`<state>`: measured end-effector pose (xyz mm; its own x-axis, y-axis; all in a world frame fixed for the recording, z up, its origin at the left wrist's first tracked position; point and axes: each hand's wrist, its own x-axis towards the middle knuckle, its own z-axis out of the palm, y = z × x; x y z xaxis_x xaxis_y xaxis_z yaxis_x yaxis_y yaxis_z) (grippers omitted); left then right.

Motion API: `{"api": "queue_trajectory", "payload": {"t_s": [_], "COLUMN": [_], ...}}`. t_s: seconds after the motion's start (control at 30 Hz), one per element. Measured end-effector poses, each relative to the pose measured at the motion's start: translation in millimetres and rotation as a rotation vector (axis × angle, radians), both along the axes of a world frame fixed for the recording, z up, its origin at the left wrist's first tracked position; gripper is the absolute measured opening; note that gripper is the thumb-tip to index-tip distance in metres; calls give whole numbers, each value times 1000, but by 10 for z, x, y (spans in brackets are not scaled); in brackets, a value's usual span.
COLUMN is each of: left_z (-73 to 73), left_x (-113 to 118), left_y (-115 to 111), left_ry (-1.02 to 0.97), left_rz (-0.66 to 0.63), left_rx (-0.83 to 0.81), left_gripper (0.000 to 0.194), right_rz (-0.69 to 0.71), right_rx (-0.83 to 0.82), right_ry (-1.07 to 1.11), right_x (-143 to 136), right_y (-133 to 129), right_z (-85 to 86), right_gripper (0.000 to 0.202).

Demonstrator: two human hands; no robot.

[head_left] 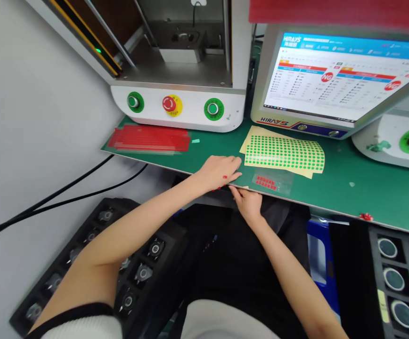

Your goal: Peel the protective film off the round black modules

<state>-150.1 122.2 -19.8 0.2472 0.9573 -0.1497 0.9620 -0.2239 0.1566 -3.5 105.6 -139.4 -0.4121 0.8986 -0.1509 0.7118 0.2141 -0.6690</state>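
Observation:
My left hand (222, 170) lies palm down on the green tabletop (335, 188) at its front edge, fingers stretched forward and thumb apart. A small red sticker (224, 177) shows near the thumb, with more red bits along the edge below. Just right of it, my right hand (249, 203) is closed against the table edge, thumb on top and fingers curled; what it holds, if anything, is hidden. Close by on the table are a clear sheet of red stickers (266, 182) and a sheet of round green stickers (284, 153) on yellowish backing.
Red strips (150, 138) lie at the left of the table. Behind stand a test machine with a red stop button (169, 104) and a monitor (346, 77). Black trays of round parts (128, 301) (402, 314) sit below on both sides. Black cables (66, 190) run at left.

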Motion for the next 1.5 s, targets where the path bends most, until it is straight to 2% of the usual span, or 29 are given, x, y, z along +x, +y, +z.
{"api": "queue_trajectory", "payload": {"t_s": [0.07,0.13,0.2,0.27,0.33,0.43,0.53,0.6,0.77,0.87,0.93,1.03,1.1,1.13,1.23,1.27,1.37,1.5], "left_z": [68,185,281,281,158,-175,-479,-603,-741,-750,-680,-417,-167,-40,268,333,433,490], "left_x": [-91,-310,-616,-928,-1171,-1347,-1358,-1330,-1307,-1318,-1259,-956,-615,-424,109,250,542,714], "left_y": [-165,-438,-814,-1255,-1698,-2249,-2588,-2702,-2771,-2770,-2752,-2640,-2489,-2392,-2075,-1977,-1748,-1571], "left_ry": [-1,-56,-126,-107,-46,22,37,16,-50,-98,-124,-170,-264,-356,-491,-522,-620,-808], "left_rz": [18,109,321,587,719,861,960,1010,1109,1150,1154,1117,1014,907,576,482,297,254], "left_rx": [13,7,-45,-177,-264,-321,-295,-268,-207,-174,-134,-17,90,187,447,494,526,441], "left_gripper": [16,25,35,38,34,20,16,18,32,25,21,23,24,22,5,7,16,17], "right_rz": [112,225,324,403,465,518,537,538,515,491,483,502,517,504,369,303,140,-35], "right_rx": [9,8,14,29,50,81,99,102,82,53,24,-41,-91,-149,-434,-533,-705,-756], "right_ry": [-107,-201,-281,-337,-371,-395,-402,-400,-361,-290,-206,-15,118,225,701,862,1119,1266], "right_x": [75,109,114,105,97,98,107,111,109,117,126,145,163,176,250,291,460,700], "right_y": [50,53,19,-27,-65,-96,-114,-125,-120,-100,-128,-310,-510,-614,-845,-884,-921,-951], "right_z": [-20,-44,-65,-76,-76,-59,-34,-22,-41,-54,-17,157,345,450,744,820,970,1063], "right_gripper": [33,27,24,23,22,23,24,24,24,23,21,18,19,20,23,24,23,15]}}
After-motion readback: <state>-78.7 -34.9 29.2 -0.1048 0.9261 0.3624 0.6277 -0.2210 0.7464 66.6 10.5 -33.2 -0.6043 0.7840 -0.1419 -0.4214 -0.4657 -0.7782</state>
